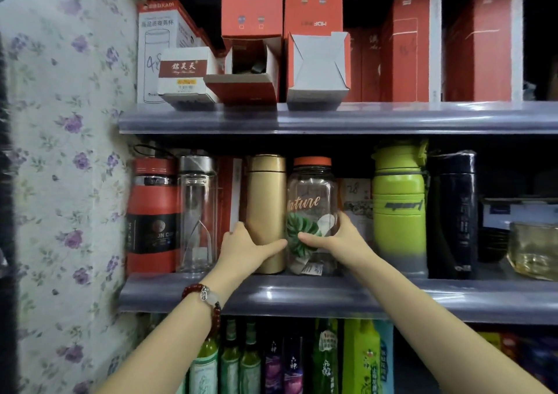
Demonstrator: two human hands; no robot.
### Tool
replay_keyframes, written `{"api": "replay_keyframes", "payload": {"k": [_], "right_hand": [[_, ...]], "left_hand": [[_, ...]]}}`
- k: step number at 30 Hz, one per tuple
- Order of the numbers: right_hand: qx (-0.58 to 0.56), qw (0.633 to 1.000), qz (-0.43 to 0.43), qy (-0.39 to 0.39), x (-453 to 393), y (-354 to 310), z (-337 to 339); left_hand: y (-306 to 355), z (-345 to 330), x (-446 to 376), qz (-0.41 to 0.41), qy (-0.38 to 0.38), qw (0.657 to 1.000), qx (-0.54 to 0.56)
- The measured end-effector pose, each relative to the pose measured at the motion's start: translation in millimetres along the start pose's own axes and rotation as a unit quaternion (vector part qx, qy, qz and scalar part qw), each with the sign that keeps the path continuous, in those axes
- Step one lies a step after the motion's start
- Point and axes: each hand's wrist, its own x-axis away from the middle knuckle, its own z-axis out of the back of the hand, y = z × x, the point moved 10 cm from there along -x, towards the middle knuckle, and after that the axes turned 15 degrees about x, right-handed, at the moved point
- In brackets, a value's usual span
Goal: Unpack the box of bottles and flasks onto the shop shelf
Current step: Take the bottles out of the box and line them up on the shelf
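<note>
On the middle shelf a gold flask stands upright beside a clear bottle with an orange cap and a leaf print. My left hand wraps the lower part of the gold flask. My right hand grips the lower part of the clear bottle. Both stand on the shelf, touching or almost touching each other. The box they came from is out of view.
Left of the flask stand a clear glass bottle and a red flask. To the right are a green sport bottle and a black flask. Red cartons fill the upper shelf. Bottles line the shelf below. A floral wall closes the left.
</note>
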Motion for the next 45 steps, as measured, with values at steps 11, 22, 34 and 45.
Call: {"api": "replay_keyframes", "payload": {"k": [11, 22, 34, 45], "right_hand": [[0.067, 0.998, -0.009, 0.006, 13, 1, 23], [0.004, 1.0, 0.005, 0.023, 16, 8, 16], [-0.006, 1.0, 0.016, 0.018, 13, 11, 23], [0.031, 0.997, -0.003, 0.072, 17, 14, 29]], "left_hand": [[1, -8, -8, -0.019, -0.073, 0.995, 0.07], [-3, -29, -5, 0.083, -0.184, 0.959, 0.201], [1, -34, 4, 0.093, -0.21, 0.95, 0.213], [14, -37, 0, -0.021, -0.138, 0.977, 0.16]]}}
